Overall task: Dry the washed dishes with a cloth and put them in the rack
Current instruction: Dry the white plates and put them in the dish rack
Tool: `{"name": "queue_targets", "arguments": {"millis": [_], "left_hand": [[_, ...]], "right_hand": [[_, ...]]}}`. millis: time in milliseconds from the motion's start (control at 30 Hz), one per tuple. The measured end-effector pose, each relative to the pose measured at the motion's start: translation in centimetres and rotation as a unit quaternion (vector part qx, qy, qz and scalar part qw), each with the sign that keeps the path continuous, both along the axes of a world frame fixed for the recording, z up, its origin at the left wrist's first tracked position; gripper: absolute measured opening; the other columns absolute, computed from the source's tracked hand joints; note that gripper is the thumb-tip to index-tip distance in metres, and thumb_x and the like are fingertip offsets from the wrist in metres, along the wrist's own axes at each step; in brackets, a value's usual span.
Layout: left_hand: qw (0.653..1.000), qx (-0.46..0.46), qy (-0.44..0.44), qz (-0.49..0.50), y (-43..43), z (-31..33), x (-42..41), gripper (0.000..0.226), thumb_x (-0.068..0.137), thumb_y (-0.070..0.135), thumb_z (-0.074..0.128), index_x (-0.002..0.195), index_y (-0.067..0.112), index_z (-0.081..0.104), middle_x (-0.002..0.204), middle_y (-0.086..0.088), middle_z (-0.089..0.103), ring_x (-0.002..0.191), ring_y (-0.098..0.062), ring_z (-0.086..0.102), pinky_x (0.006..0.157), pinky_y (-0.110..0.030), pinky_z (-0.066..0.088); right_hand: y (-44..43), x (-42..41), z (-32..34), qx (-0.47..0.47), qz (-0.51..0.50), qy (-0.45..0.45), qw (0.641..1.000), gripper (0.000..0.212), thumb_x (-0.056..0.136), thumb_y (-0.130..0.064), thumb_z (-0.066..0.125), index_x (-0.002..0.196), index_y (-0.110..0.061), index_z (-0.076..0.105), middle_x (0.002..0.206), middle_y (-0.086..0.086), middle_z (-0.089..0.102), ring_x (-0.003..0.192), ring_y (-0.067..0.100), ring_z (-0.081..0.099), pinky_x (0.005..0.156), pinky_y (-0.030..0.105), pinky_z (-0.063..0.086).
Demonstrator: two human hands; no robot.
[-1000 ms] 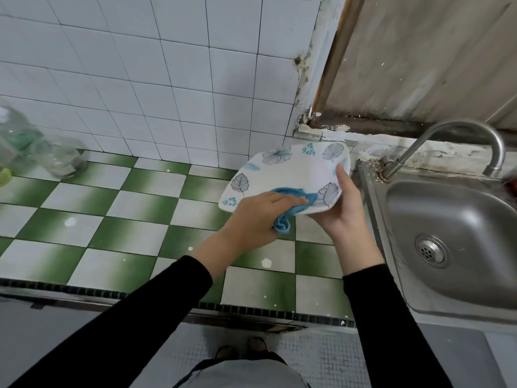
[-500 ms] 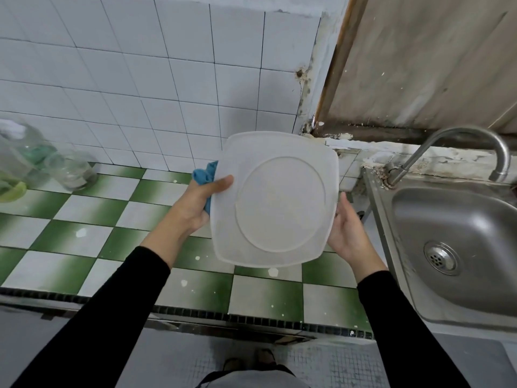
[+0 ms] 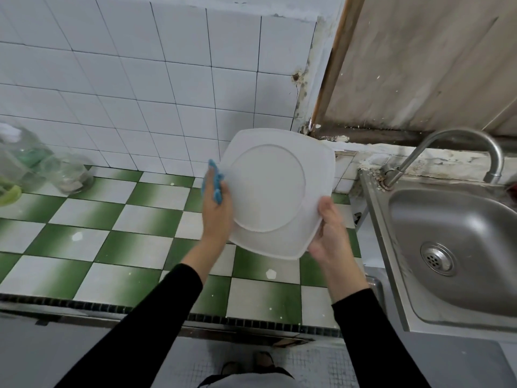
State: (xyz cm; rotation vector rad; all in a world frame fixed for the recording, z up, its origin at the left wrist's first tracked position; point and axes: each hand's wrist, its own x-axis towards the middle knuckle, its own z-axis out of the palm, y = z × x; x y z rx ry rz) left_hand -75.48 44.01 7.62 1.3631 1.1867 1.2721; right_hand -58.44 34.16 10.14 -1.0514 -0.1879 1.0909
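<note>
- The plate (image 3: 275,191) is held up in the air above the tiled counter (image 3: 112,233), just left of the sink (image 3: 375,219).
- It is plain white and square with rounded corners. Its underside, with a raised round foot ring, faces the camera, and it is tilted with one corner lowest.
- The right hand (image 3: 328,233) grips the corner nearest the sink, thumb on the underside.
- The left hand (image 3: 216,211) holds a blue cloth (image 3: 214,180) against the edge farthest from the sink; its fingertips are hidden and blurred.
- The hands are apart, on opposite sides of the plate.
</note>
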Motion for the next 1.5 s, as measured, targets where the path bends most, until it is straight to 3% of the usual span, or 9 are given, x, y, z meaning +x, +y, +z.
{"name": "queue_targets", "arguments": {"millis": [267, 433, 600, 767, 933, 1100, 1200, 1400, 1500], "left_hand": [[0.920, 0.264, 0.200, -0.207, -2.8, -0.3, 5.3, 0.055, 0.102, 0.026, 0.037, 0.154, 0.013, 0.024, 0.163, -0.001, 0.017, 0.151, -0.019, 0.006, 0.121, -0.053, 0.012], [0.970, 0.133, 0.156, -0.130, 0.3, 2.2, 5.1, 0.052, 0.102, 0.030, 0.037, 0.151, 0.013, 0.031, 0.159, -0.004, 0.028, 0.150, -0.023, 0.012, 0.121, -0.051, 0.017], [0.866, 0.337, 0.249, -0.271, -2.2, 1.0, 4.3, 0.054, 0.102, 0.023, 0.039, 0.153, 0.012, 0.027, 0.162, -0.003, 0.020, 0.152, -0.022, 0.004, 0.122, -0.051, 0.011], [0.955, 0.181, 0.169, -0.163, 0.0, 3.3, 5.5, 0.052, 0.102, 0.029, 0.035, 0.152, 0.016, 0.028, 0.161, 0.000, 0.024, 0.151, -0.019, 0.010, 0.121, -0.050, 0.015], [0.878, 0.335, 0.248, -0.234, -0.8, 2.7, 5.0, 0.052, 0.099, 0.022, 0.043, 0.150, 0.014, 0.036, 0.159, -0.001, 0.030, 0.150, -0.022, 0.015, 0.121, -0.050, 0.014], [0.976, 0.118, 0.105, -0.152, 2.0, 4.1, 4.4, 0.041, 0.102, 0.018, 0.046, 0.142, 0.012, 0.049, 0.151, 0.001, 0.042, 0.141, -0.011, 0.035, 0.119, -0.030, 0.026], [0.987, -0.024, 0.069, -0.143, 3.2, 3.1, 2.9, 0.039, 0.104, 0.022, 0.043, 0.143, 0.022, 0.048, 0.151, 0.011, 0.042, 0.139, -0.006, 0.036, 0.118, -0.026, 0.025], [0.987, -0.121, 0.036, -0.097, 2.5, -2.0, 1.0, 0.041, 0.102, 0.033, 0.045, 0.143, 0.032, 0.047, 0.146, 0.011, 0.048, 0.133, -0.010, 0.044, 0.116, -0.037, 0.032], [0.994, -0.045, 0.069, -0.078, 0.6, -3.6, 1.0, 0.041, 0.103, 0.026, 0.045, 0.144, 0.026, 0.047, 0.144, 0.011, 0.049, 0.134, -0.012, 0.043, 0.115, -0.036, 0.033]], "right_hand": [[0.7, -3.1, 1.4, -0.039, 0.033, -0.151, 0.987, 0.026, 0.108, -0.021, 0.044, 0.107, -0.012, 0.068, 0.108, 0.014, 0.073, 0.101, 0.032, 0.068, 0.093, 0.046, 0.056], [-0.2, -3.3, 2.1, -0.055, 0.036, -0.288, 0.955, 0.030, 0.107, -0.021, 0.046, 0.088, -0.012, 0.065, 0.075, -0.003, 0.062, 0.066, 0.008, 0.054, 0.063, 0.022, 0.048], [0.3, -2.7, 3.0, -0.055, 0.003, -0.331, 0.942, 0.035, 0.108, -0.024, 0.041, 0.096, 0.001, 0.063, 0.084, 0.008, 0.062, 0.074, 0.013, 0.055, 0.067, 0.030, 0.049], [0.3, -3.3, 2.8, -0.060, 0.010, -0.392, 0.918, 0.037, 0.108, -0.023, 0.043, 0.081, 0.001, 0.052, 0.076, 0.006, 0.049, 0.069, 0.014, 0.043, 0.065, 0.029, 0.036], [0.3, -3.3, 2.8, -0.058, -0.002, -0.342, 0.938, 0.032, 0.107, -0.023, 0.044, 0.082, -0.011, 0.060, 0.077, 0.002, 0.057, 0.069, 0.010, 0.050, 0.064, 0.025, 0.044], [-0.1, -3.1, 3.0, -0.063, 0.008, -0.330, 0.942, 0.035, 0.107, -0.021, 0.047, 0.074, -0.009, 0.056, 0.076, 0.000, 0.050, 0.071, 0.012, 0.043, 0.066, 0.026, 0.037], [-0.5, -2.6, 3.4, -0.061, -0.002, -0.283, 0.957, 0.032, 0.106, -0.021, 0.048, 0.085, 0.001, 0.058, 0.085, 0.007, 0.053, 0.079, 0.017, 0.046, 0.075, 0.030, 0.040], [-0.4, -1.2, 3.0, -0.061, -0.092, -0.133, 0.985, 0.026, 0.105, -0.021, 0.051, 0.087, -0.012, 0.069, 0.087, 0.001, 0.067, 0.084, 0.018, 0.060, 0.081, 0.034, 0.054], [-0.2, -1.1, 2.7, -0.056, -0.131, -0.056, 0.988, 0.022, 0.105, -0.019, 0.050, 0.093, -0.017, 0.069, 0.090, -0.002, 0.071, 0.084, 0.017, 0.065, 0.080, 0.033, 0.056]]}}
